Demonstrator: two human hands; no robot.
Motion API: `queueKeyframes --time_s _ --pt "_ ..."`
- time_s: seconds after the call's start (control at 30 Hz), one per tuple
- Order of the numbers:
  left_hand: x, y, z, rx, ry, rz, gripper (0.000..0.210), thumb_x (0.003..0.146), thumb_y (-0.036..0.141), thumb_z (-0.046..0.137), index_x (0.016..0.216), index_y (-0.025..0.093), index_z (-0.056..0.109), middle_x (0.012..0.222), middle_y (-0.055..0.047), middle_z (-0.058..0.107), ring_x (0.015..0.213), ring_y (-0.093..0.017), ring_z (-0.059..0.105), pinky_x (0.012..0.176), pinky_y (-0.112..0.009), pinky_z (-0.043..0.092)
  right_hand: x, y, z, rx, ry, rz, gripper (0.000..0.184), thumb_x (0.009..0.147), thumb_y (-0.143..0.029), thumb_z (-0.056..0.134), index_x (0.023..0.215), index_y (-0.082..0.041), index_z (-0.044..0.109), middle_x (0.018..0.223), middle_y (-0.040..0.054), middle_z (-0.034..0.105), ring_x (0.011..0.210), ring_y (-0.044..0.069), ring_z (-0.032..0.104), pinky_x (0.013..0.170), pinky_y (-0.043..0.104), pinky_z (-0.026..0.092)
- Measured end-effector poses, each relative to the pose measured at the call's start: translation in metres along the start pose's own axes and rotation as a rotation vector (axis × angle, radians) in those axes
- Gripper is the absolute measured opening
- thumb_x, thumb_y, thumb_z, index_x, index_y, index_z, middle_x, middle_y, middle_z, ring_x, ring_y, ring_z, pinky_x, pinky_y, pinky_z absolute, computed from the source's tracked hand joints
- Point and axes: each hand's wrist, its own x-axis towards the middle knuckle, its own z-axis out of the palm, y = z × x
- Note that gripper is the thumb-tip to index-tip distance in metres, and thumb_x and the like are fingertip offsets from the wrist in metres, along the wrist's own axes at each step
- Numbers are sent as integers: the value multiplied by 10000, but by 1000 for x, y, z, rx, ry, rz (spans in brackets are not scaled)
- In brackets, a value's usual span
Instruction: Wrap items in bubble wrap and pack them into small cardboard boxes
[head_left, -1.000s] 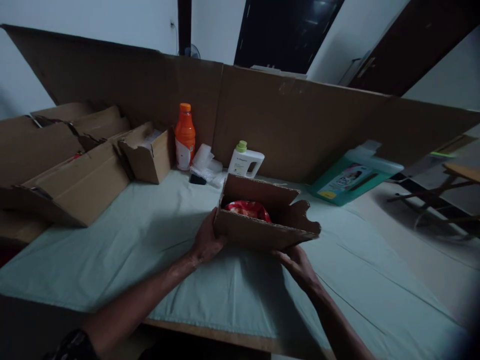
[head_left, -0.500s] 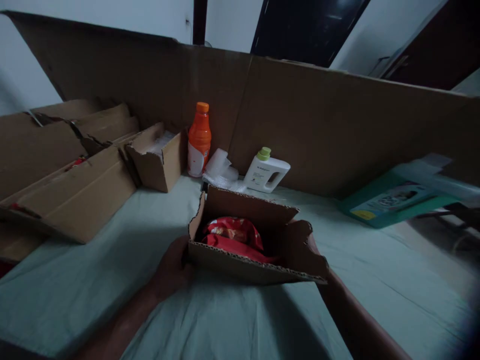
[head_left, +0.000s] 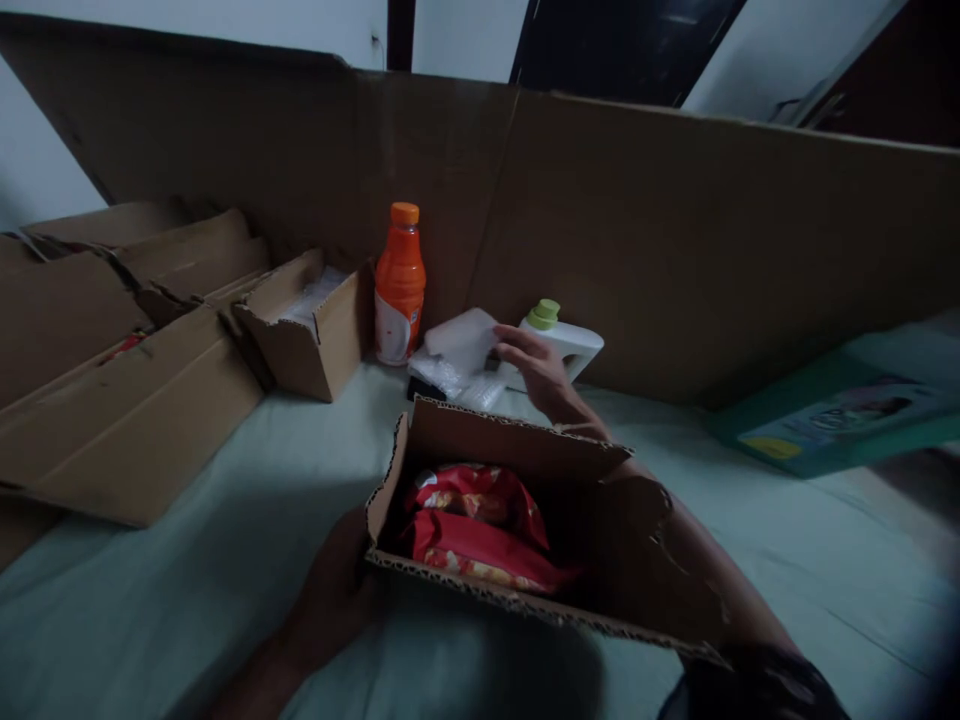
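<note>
My left hand (head_left: 337,575) is closed on the left end of an open cardboard box (head_left: 517,415), which is held tilted toward me. Inside the box lie red printed packets (head_left: 480,540). Past the box's far side reaches my right hand (head_left: 536,365), its fingertips pinching the right edge of a piece of bubble wrap (head_left: 461,345). Behind that hand, a white jug with a green cap (head_left: 585,345) is partly covered. An orange bottle (head_left: 400,285) stands upright just left of the bubble wrap. The fingers of my left hand are mostly hidden by shadow and the box.
A small cardboard box (head_left: 341,345) with clear plastic inside stands at left, beside larger cardboard boxes (head_left: 165,410). A big green jug (head_left: 847,405) lies on the right. A tall cardboard panel (head_left: 675,240) closes the back of the cloth-covered surface (head_left: 217,560).
My right hand has left the box's right end and reached forward to the bubble wrap, whose upper part has shifted right. The box appears closer and larger, still in my left hand.
</note>
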Motion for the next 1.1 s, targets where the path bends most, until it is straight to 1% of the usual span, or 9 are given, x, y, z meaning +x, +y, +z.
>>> queueKeyframes --time_s 0.23,0.43,0.53,0.6,0.67,0.77,0.9,1.0,1.1 --pt "3 5 -8 46 -3 -39 400 658 260 491 1015 162 643 951 -77 700 897 -278 647 782 -400 544 -169 -46 -142 -40 545 133 355 611 -415 860 836 -198 691 768 -8 648 645 103 557 598 234 466" --pt "5 8 -16 145 -5 -110 450 623 348 545 1034 174 602 942 -58 690 888 -282 643 761 -373 529 -326 -43 -213 -474 533 513 336 573 -478 764 716 -191 664 640 28 616 580 162 546 528 293 442" --pt "6 6 -19 118 10 -149 446 606 401 572 993 181 588 889 -59 679 858 -291 643 750 -382 529 -363 -49 -226 -649 563 551 249 547 -372 784 715 -204 710 870 104 698 851 266 638 682 373 518" --pt "6 7 -20 36 17 -147 483 590 412 611 1015 186 577 961 -77 687 949 -312 646 831 -408 535 -368 -55 -214 -704 558 475 242 606 -358 776 801 -219 743 1149 134 684 1088 315 615 839 428 528" --pt "3 12 -20 -69 4 -117 555 597 400 661 1101 189 564 1117 -101 678 1111 -329 620 966 -431 506 -362 -58 -181 -695 399 359 325 726 -404 727 1002 -234 746 1330 129 617 1193 316 592 918 455 520" --pt "-3 27 -17 -168 -21 -79 638 640 382 698 1224 188 530 1272 -121 631 1252 -328 568 1078 -436 450 -341 -55 -111 -479 60 223 612 809 -450 705 1375 -261 571 1423 127 563 1220 291 598 931 453 536" --pt "-6 43 -9 -164 -9 -82 664 655 377 693 1260 163 518 1250 -126 642 1216 -324 595 1073 -450 459 -313 -43 -36 -247 -80 197 761 805 -468 725 1475 -231 455 1444 159 541 1249 306 576 940 462 529" --pt "-2 44 -3 -152 35 -94 679 663 380 693 1278 157 512 1236 -122 648 1168 -305 620 1049 -445 477 -307 -37 -17 -185 -68 175 715 827 -465 703 1460 -228 471 1427 155 556 1211 297 592 907 438 538" --pt "5 40 3 -183 71 -76 682 677 371 687 1303 169 505 1267 -110 640 1191 -284 610 1066 -427 468 -309 -31 -26 -241 -73 158 677 851 -456 674 1458 -229 478 1424 146 569 1210 290 600 919 442 536"
